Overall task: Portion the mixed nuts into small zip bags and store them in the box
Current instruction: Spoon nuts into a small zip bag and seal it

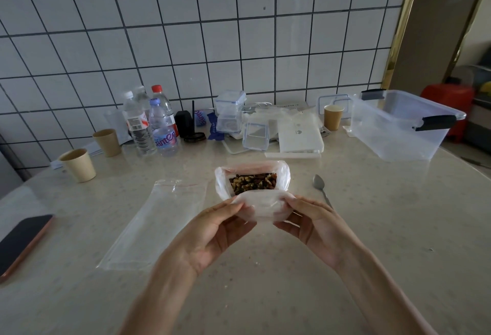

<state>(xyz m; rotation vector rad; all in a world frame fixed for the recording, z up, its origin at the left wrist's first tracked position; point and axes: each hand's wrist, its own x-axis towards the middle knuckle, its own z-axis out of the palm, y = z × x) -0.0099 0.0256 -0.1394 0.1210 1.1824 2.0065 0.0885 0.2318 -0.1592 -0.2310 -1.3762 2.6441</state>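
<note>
A clear plastic bag stands open at the table's middle, with dark mixed nuts showing inside. My left hand pinches the bag's near rim on the left side. My right hand pinches the same rim on the right side. A flat empty zip bag with a red seal line lies to the left of my hands. A metal spoon lies to the right of the nut bag. The big clear storage box with black latches stands open at the back right.
Several water bottles and two paper cups stand at the back left; a third paper cup is by the box. Small clear lidded containers and a white device crowd the back middle. A phone lies at the left edge.
</note>
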